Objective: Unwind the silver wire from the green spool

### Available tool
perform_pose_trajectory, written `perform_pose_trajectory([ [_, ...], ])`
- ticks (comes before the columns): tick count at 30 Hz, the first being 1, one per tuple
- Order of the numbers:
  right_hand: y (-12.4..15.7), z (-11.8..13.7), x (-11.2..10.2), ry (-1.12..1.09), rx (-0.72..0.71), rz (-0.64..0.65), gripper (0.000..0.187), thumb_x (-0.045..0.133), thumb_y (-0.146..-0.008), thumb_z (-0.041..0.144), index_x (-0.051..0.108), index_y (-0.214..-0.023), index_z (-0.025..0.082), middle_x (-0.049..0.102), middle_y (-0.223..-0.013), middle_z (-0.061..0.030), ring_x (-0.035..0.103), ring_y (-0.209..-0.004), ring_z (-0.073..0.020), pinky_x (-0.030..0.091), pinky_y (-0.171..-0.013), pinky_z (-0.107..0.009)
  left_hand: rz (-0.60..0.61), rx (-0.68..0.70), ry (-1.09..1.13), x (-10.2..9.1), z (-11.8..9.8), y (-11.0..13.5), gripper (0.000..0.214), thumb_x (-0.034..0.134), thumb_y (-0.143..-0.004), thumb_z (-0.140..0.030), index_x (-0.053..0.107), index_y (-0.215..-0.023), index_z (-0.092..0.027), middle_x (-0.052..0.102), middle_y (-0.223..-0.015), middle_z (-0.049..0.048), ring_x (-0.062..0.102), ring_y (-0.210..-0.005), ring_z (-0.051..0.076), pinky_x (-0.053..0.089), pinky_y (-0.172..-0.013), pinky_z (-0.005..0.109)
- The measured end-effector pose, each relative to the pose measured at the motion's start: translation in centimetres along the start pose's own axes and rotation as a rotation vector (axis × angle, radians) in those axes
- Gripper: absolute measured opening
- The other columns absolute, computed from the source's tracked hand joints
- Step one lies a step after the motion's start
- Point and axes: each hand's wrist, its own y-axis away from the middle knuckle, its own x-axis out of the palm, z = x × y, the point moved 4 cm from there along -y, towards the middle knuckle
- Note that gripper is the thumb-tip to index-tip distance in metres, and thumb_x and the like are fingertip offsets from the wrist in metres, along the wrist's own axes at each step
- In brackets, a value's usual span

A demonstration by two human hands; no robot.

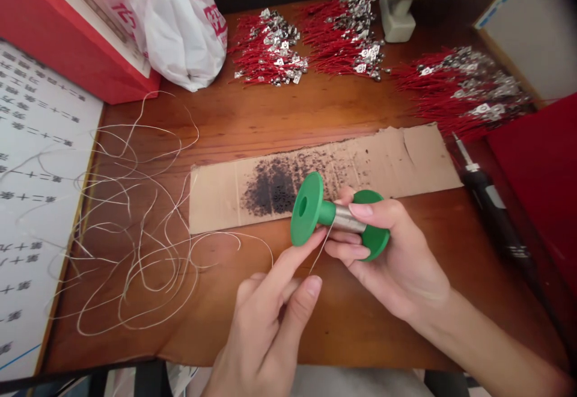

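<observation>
My right hand (383,247) is wrapped round a green spool (308,208), fingers on its core between the two flanges. Silver solder wire (349,219) is wound on the core, covering the part nearer the right flange. From the winding a strand runs down to my left hand (274,319), whose thumb and fingers are closed on it. The left index finger reaches up to the underside of the left flange. Loose curls of thin wire (135,247) spread over the table at the left, and one end runs toward my left hand.
Scorched cardboard (216,196) lies behind the spool. A soldering iron (496,211) rests at the right. Several bundles of red wires (256,54) with metal terminals line the back. A white plastic bag (175,30), a red box (121,78) and a printed sheet (27,205) border the left.
</observation>
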Motion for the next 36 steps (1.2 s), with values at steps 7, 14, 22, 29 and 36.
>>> perform_pose_trajectory([
  [7,0.2,0.0,0.1,-0.136,0.048,-0.054,0.043,0.086,-0.071,0.015,0.044,-0.082,0.015,0.037,-0.076,0.0037,0.040,-0.061,-0.0020,0.040,-0.048,-0.009,-0.118,-0.284,0.481,1.0,1.0,0.9,0.024,0.057,-0.105,-0.039,0.069,-0.122,-0.028,0.033,-0.055,-0.0057,0.027,-0.050,0.005,0.017,-0.048,0.019],
  [14,0.6,-0.2,0.4,-0.172,0.161,0.028,0.041,0.086,-0.070,0.015,0.049,-0.086,0.015,0.038,-0.074,0.0041,0.040,-0.060,-0.0016,0.038,-0.047,-0.009,0.021,-0.481,0.865,2.2,2.6,-0.3,0.025,0.067,-0.098,-0.044,0.062,-0.096,-0.019,0.025,-0.048,-0.0096,0.016,-0.045,0.002,0.017,-0.049,0.015],
  [22,1.4,-0.8,0.3,0.185,0.296,0.416,0.033,0.081,-0.074,0.017,0.051,-0.090,0.016,0.051,-0.080,0.0023,0.040,-0.062,-0.0033,0.033,-0.051,-0.014,0.293,-0.557,0.866,-2.2,3.8,-3.3,0.045,0.086,-0.075,-0.052,0.063,-0.077,-0.013,0.032,-0.061,-0.0043,0.016,-0.050,0.002,0.012,-0.046,0.018],
  [29,2.4,-0.4,-0.2,0.942,0.284,0.369,0.044,0.078,-0.067,0.009,0.045,-0.094,0.020,0.051,-0.076,0.0068,0.041,-0.060,-0.0057,0.032,-0.048,-0.018,0.506,-0.671,0.696,-4.5,2.9,-5.0,0.041,0.085,-0.079,-0.050,0.073,-0.087,-0.012,0.026,-0.053,-0.0070,0.015,-0.047,0.001,0.011,-0.043,0.015],
  [36,1.7,1.2,1.0,1.435,-0.031,0.261,0.031,0.069,-0.066,0.015,0.045,-0.086,0.019,0.050,-0.078,0.0033,0.044,-0.063,-0.0081,0.038,-0.051,-0.023,0.399,-0.500,0.390,-5.3,0.3,-5.6,0.039,0.073,-0.090,-0.052,0.074,-0.087,-0.014,0.052,-0.060,0.0008,0.030,-0.053,0.004,0.020,-0.047,0.015],
])
